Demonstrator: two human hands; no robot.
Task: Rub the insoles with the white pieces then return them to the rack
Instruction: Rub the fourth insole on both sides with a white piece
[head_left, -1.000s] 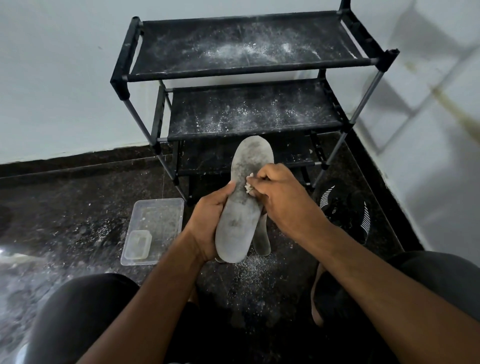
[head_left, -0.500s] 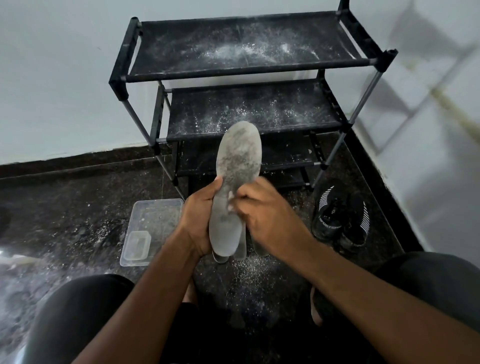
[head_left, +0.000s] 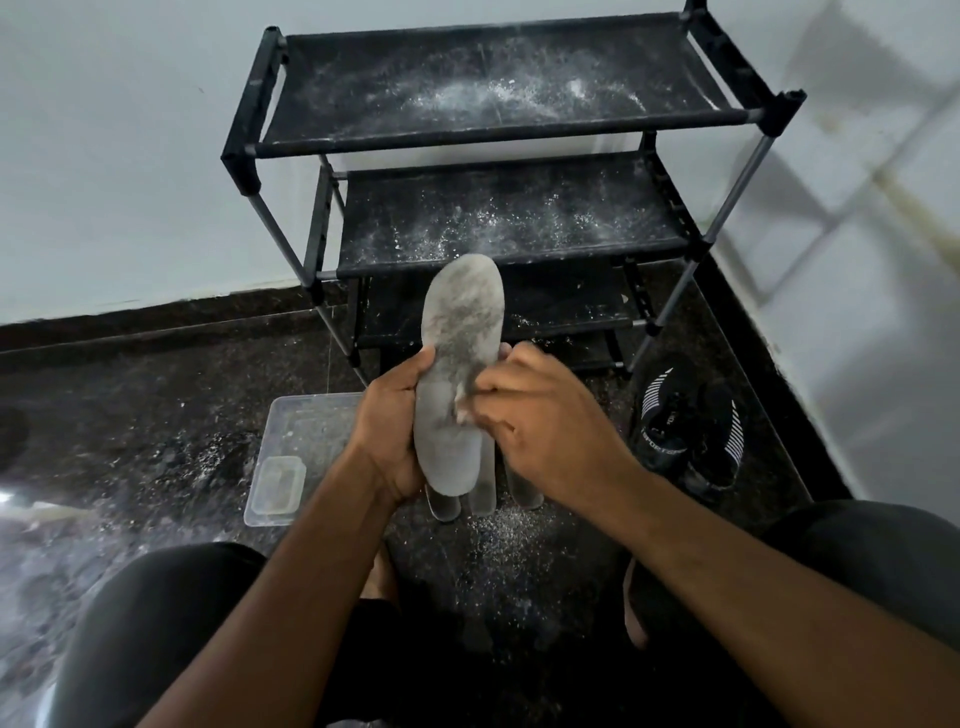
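A grey, powder-dusted insole (head_left: 457, 358) stands upright in front of the black rack (head_left: 498, 130). My left hand (head_left: 392, 431) grips its left edge near the middle. My right hand (head_left: 540, 431) pinches a small white piece (head_left: 461, 399) against the insole's right side. Under my hands, other insoles (head_left: 483, 493) lie on the dark floor, mostly hidden. The rack's fabric shelves hold only white powder.
A clear plastic tray (head_left: 306, 431) with a small clear box (head_left: 275, 483) in it sits on the floor to the left. A pair of black shoes (head_left: 691, 426) stands right of the rack's foot. White walls meet behind the rack. My knees frame the bottom.
My right hand slid down the insole from above its middle and has come back up a little. The insole was lifted and tilted more upright in my left hand.
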